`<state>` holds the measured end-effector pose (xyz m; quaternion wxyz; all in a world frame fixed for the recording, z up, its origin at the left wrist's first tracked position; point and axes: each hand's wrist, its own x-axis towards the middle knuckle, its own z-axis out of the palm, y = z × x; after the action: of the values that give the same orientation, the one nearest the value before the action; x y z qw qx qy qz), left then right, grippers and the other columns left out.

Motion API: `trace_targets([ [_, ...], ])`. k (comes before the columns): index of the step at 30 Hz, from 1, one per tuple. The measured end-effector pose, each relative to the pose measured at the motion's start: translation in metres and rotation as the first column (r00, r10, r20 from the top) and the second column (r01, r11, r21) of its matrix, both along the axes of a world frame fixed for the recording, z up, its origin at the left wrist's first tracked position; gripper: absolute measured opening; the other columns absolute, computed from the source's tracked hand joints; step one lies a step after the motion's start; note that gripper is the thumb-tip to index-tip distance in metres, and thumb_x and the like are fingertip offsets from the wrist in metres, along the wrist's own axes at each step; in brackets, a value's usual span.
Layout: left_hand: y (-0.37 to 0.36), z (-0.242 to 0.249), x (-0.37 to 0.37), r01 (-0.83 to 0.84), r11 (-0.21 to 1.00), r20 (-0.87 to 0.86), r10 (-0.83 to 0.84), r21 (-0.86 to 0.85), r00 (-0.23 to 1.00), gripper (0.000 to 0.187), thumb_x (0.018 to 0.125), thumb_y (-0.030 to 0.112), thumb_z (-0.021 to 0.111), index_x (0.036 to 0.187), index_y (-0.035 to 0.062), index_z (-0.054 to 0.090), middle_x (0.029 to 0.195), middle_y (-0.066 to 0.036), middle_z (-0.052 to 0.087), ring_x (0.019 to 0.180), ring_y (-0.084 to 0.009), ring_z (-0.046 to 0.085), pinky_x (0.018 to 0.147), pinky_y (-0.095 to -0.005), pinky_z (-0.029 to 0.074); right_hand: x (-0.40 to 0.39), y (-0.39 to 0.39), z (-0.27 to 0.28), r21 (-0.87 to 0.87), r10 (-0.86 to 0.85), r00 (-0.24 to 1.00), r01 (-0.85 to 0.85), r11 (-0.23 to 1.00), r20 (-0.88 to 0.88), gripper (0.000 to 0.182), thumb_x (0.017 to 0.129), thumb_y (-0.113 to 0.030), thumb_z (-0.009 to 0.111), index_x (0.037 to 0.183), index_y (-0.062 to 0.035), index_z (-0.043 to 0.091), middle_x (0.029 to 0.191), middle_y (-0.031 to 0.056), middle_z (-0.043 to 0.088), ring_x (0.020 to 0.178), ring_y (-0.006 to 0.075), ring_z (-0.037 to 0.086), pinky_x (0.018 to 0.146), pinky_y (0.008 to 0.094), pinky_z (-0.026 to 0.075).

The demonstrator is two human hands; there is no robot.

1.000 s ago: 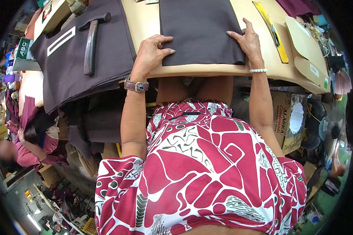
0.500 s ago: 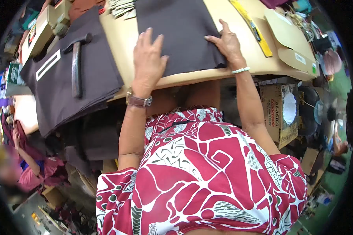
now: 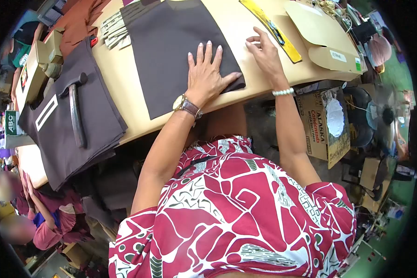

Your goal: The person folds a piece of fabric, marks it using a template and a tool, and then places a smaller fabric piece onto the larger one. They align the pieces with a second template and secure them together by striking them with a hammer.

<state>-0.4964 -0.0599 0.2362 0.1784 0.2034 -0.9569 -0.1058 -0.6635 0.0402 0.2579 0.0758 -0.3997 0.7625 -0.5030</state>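
Note:
A dark brown fabric panel (image 3: 167, 60) lies flat on the tan table in front of me. My left hand (image 3: 207, 76), with a watch on its wrist, rests palm down on the panel's near right part, fingers spread. Just past the panel's right edge, my right hand (image 3: 267, 55) is over the bare tabletop, its fingers loosely bent and nothing seen in them. A bead bracelet circles that wrist. Nearest to the right hand is a yellow ruler (image 3: 286, 48) with a cutter knife (image 3: 275, 30) on it.
At left, a hammer (image 3: 75, 111) and a white rectangular frame (image 3: 46, 112) lie on a stack of dark fabric (image 3: 90, 129). Pale strips (image 3: 117, 30) lie at the back. A cardboard folder (image 3: 331, 39) is at right, above a carton (image 3: 312, 120). Other people are at far left.
My left hand has moved right across the panel and flattened onto it. My right hand has come off the panel's right edge. The view has shifted, too.

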Motion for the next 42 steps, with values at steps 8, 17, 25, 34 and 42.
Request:
trace_targets([
  [8, 0.005, 0.014, 0.006, 0.001, 0.998, 0.01, -0.001, 0.059, 1.0, 0.102, 0.064, 0.069, 0.062, 0.137, 0.0025, 0.037, 0.145, -0.021, 0.027, 0.136, -0.0379, 0.02, 0.105, -0.062, 0.015, 0.046, 0.055, 0.007, 0.353, 0.505, 0.801, -0.394, 0.849, -0.32, 0.048, 0.09, -0.012, 0.047, 0.138, -0.01, 0.038, 0.132, 0.0047, 0.051, 0.126, 0.0286, 0.041, 0.106, 0.0504, 0.025],
  [17, 0.006, 0.021, 0.01, -0.008, 0.997, 0.1, 0.0, 0.08, 0.995, 0.105, 0.067, 0.073, 0.057, 0.141, 0.0031, 0.031, 0.148, -0.022, 0.021, 0.137, -0.0389, 0.014, 0.107, -0.0608, 0.011, -0.022, -0.05, -0.015, 0.418, 0.513, 0.736, -0.336, 0.844, -0.443, 0.05, 0.095, -0.015, 0.037, 0.143, -0.0116, 0.025, 0.136, 0.0052, 0.047, 0.131, 0.0277, 0.035, 0.106, 0.0546, 0.024],
  [25, 0.037, 0.022, 0.043, 0.023, 0.998, 0.047, -0.026, 0.064, 0.999, 0.1, 0.069, 0.073, 0.055, 0.137, 0.0019, 0.037, 0.145, -0.022, 0.027, 0.135, -0.0391, 0.021, 0.105, -0.061, 0.015, -0.002, -0.046, -0.01, 0.454, 0.477, 0.747, -0.263, 0.851, -0.463, 0.05, 0.096, -0.017, 0.038, 0.144, -0.012, 0.025, 0.142, 0.0062, 0.041, 0.134, 0.0282, 0.031, 0.108, 0.052, 0.021],
  [34, 0.087, 0.035, 0.109, 0.117, 0.984, 0.077, -0.128, 0.131, 0.989, 0.091, 0.071, 0.07, 0.055, 0.134, 0.0055, 0.043, 0.139, -0.016, 0.039, 0.13, -0.0348, 0.032, 0.103, -0.0594, 0.018, 0.032, 0.001, -0.012, 0.391, 0.474, 0.76, -0.311, 0.866, -0.445, 0.05, 0.093, -0.017, 0.043, 0.141, -0.0104, 0.029, 0.135, 0.0076, 0.047, 0.127, 0.0268, 0.041, 0.101, 0.0595, 0.027],
  [42, 0.047, 0.065, 0.079, 0.214, 0.952, -0.012, -0.216, 0.218, 0.976, 0.06, 0.082, 0.047, 0.058, 0.121, 0.0025, 0.054, 0.108, -0.017, 0.059, 0.095, -0.0312, 0.054, 0.091, -0.0459, 0.036, -0.001, -0.052, -0.02, 0.328, 0.372, 0.843, -0.251, 0.911, -0.388, 0.051, 0.094, -0.02, 0.043, 0.142, -0.0112, 0.027, 0.13, 0.0015, 0.053, 0.128, 0.0223, 0.04, 0.105, 0.0617, 0.02],
])
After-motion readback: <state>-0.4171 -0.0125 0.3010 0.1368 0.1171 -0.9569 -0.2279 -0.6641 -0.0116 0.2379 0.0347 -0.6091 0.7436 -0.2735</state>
